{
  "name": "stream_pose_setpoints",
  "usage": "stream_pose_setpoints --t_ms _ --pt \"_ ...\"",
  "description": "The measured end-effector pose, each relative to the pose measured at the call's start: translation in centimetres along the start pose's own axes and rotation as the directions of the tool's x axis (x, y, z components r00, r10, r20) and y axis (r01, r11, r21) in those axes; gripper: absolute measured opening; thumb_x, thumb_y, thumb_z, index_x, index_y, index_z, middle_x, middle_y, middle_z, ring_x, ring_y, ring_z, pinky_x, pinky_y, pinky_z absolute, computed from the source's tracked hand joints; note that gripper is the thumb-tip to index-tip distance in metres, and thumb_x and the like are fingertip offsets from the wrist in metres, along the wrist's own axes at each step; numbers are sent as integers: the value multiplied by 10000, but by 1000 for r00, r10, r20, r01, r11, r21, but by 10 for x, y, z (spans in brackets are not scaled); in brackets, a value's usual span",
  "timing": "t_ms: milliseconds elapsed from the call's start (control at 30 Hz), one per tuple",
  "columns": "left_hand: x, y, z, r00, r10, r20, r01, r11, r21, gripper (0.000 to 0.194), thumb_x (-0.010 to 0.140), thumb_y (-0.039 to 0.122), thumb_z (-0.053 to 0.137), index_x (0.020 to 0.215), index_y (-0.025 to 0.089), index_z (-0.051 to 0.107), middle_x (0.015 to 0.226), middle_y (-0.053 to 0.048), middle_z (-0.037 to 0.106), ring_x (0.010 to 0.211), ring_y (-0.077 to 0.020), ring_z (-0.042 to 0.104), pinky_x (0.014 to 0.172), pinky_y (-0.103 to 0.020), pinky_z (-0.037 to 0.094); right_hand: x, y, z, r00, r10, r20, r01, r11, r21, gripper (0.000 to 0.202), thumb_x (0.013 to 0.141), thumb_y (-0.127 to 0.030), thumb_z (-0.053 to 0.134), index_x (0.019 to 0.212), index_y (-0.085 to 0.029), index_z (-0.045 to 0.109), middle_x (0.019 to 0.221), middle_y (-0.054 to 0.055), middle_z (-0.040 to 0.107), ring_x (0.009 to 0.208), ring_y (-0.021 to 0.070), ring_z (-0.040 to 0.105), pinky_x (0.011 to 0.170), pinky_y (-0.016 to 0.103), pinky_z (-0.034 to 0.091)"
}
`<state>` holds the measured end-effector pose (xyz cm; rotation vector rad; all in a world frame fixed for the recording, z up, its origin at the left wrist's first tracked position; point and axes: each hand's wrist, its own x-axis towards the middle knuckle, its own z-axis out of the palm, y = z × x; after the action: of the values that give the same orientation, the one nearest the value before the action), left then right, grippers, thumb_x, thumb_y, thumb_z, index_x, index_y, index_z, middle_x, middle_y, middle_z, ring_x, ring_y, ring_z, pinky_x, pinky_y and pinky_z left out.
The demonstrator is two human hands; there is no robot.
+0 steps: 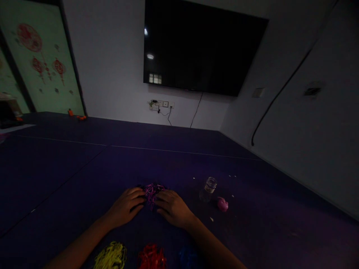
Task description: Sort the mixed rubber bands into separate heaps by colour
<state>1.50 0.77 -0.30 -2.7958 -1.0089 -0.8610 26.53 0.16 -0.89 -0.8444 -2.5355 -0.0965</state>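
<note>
In the head view, a small pile of thin purple strands (152, 192), which look like rubber bands, lies on the dark purple table (92, 201). My left hand (127, 205) rests against the pile's left side, fingers stretched out and a little apart. From the right, my right hand (172, 207) touches the same pile with its fingers extended and spread. Neither hand grips anything that I can see. Nearer to me lie a yellow pile of strands (111, 256), a red pile (152, 257) and a dim blue pile (188, 257) beside my right forearm.
Right of my hands stands a clear glass jar (208, 189), with a shiny pink object (222, 204) next to it. Small white scraps (211, 219) are scattered nearby. Orange items (81, 117) lie at the far left. A television (202, 48) hangs on the wall.
</note>
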Motion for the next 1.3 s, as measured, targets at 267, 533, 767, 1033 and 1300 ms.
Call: stream_pose_setpoints --t_ms 267,533,767,1033,1300 --pt "1 -1 1 999 -30 -32 31 999 21 181 843 215 520 842 239 699 1050 -37 672 1042 -224 562 887 -424 466 -1 0 1 999 -46 -11 46 998 37 269 886 -376 499 1027 -209 657 1232 74 589 1136 200 518 967 368 398" --pt "-2 -11 9 983 -140 -118 152 984 96 199 841 226 494 855 220 692 1017 -61 673 1002 -243 578 843 -450 484 0 -1 -1 1000 20 4 -20 999 39 237 884 -331 510 1018 -198 653 1189 69 614 1106 186 539 939 338 416" --pt "-2 -18 12 962 -187 -197 220 962 160 199 845 257 486 877 211 676 1000 -74 664 949 -239 594 780 -429 516 2 5 4 989 145 -1 -145 989 -5 169 872 -235 516 910 -202 677 1123 61 647 1061 197 563 938 358 412" --pt "-2 -3 1 994 -39 -98 39 999 -1 116 802 216 555 740 215 653 1042 -47 654 1054 -228 549 904 -426 461 -1 3 4 997 51 -66 -50 999 20 215 866 -253 520 1037 -207 642 1138 73 639 1065 188 561 929 355 416" --pt "-2 -10 8 989 -121 -87 130 986 103 200 823 211 504 905 234 685 1149 -55 615 1093 -251 517 897 -460 454 -1 9 10 992 122 -44 -124 991 -46 185 871 -191 494 861 -203 678 1117 74 647 1009 192 584 883 349 431"
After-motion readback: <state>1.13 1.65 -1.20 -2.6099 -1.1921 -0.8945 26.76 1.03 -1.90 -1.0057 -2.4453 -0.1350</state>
